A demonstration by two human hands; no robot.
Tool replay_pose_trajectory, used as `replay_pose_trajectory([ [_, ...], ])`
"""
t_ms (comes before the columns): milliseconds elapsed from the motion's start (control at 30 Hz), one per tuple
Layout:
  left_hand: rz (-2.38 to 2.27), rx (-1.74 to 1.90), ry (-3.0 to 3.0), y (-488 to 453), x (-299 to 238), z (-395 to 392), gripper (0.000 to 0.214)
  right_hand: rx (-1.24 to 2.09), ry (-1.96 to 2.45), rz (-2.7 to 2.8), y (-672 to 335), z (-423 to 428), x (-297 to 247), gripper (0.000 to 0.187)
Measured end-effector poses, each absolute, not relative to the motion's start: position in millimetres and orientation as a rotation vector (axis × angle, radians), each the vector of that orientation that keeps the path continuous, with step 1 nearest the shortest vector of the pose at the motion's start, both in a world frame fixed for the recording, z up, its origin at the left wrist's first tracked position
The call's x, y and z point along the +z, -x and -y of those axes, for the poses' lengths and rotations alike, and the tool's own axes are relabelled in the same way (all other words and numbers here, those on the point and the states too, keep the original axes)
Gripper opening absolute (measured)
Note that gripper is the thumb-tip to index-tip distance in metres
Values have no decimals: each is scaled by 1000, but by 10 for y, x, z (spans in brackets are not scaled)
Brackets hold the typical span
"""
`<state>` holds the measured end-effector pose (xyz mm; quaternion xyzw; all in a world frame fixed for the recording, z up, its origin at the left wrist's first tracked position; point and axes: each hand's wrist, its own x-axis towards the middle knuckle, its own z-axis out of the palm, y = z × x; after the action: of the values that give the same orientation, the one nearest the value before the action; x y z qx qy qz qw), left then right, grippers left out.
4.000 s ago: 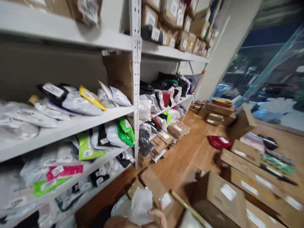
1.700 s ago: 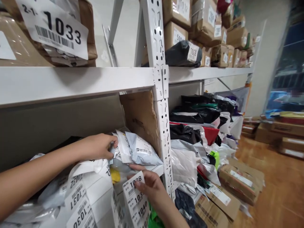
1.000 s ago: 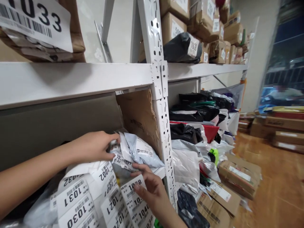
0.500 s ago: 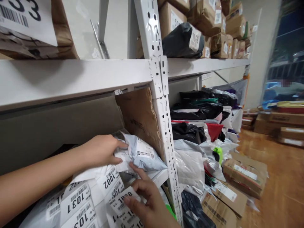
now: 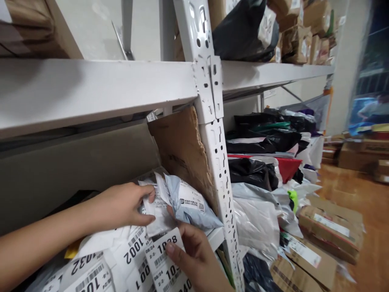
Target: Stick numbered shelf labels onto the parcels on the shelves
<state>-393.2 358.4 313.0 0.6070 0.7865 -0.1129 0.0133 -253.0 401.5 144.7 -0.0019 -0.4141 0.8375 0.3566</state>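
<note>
My left hand [image 5: 129, 205] reaches in from the left, its thumb and fingers closed on the near edge of a white plastic parcel [image 5: 161, 217]. Beside that leans a pale blue plastic parcel [image 5: 193, 207] with a printed label. At the lower middle, my right hand [image 5: 199, 255] pinches a strip of white barcode labels [image 5: 165, 251] under its thumb; the top one reads 1038. Its index fingertip reaches up between the two parcels. More number labels [image 5: 138, 247], such as 1002 and 1032, lie below my left forearm.
A torn cardboard divider [image 5: 182, 142] and a white perforated post [image 5: 221, 162] stand right of the parcels. A white shelf beam [image 5: 100, 91] crosses above. Bagged parcels [image 5: 264, 140] pile up beyond the post; cartons [image 5: 331, 229] lie near the wooden floor [image 5: 370, 219]. A person [image 5: 375, 109] is far right.
The label strip in my right hand has turned and risen, so 1038 now shows more clearly. My left hand has shifted slightly left with the white parcel, uncovering more of it. The view has moved a little.
</note>
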Motion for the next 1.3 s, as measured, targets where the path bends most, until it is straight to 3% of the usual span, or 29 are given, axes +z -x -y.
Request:
replay_pose_trajectory([
  [700,-2522,-449,-1861,3792,3170,-3611,24,2122,128,962,2614,-4036,1494,23],
  [933,-2287,-596,-2195,3811,3190,-3698,19,2095,245,930,2558,-4004,1566,25],
  [1000,-2154,-547,-2229,3824,3198,-3754,9,2070,255,949,2563,-4002,1578,25],
  [1300,-1890,-241,-1973,3969,3184,-3728,25,1939,288,1196,2613,-3968,1676,28],
])
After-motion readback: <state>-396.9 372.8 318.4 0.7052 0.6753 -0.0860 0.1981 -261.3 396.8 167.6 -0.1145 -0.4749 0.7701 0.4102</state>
